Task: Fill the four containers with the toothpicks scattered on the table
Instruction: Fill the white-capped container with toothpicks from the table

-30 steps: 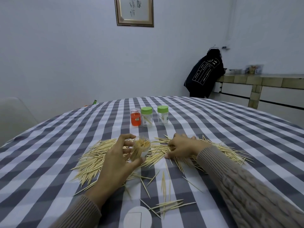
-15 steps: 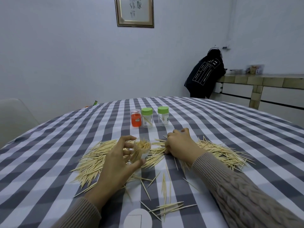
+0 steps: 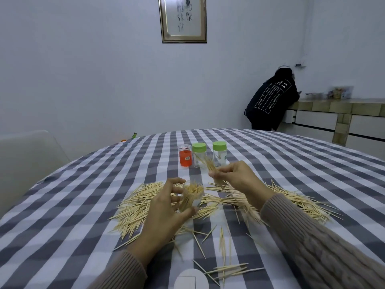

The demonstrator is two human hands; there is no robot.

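My left hand [image 3: 164,211] grips a clear open container [image 3: 192,196] packed with upright toothpicks, tilted a little above the cloth. My right hand [image 3: 235,178] is raised above the table and pinches a bundle of toothpicks [image 3: 209,165], just right of and behind the container. Scattered toothpicks [image 3: 137,203] lie in a wide band across the checked tablecloth, with more on the right [image 3: 291,199] and a few near me [image 3: 227,270]. Farther back stand an orange container [image 3: 185,156] without a lid and two green-lidded containers [image 3: 199,154] [image 3: 219,152].
A white round lid [image 3: 190,280] lies at the table's near edge. The round table [image 3: 83,184] has a grey and white checked cloth. A pale chair [image 3: 27,155] stands at the left. A person in a dark jacket [image 3: 270,101] leans on a counter at the back right.
My right hand has lifted off the pile with a pinched bundle of toothpicks and moved up and left toward the container. My left hand still holds the container in about the same place.
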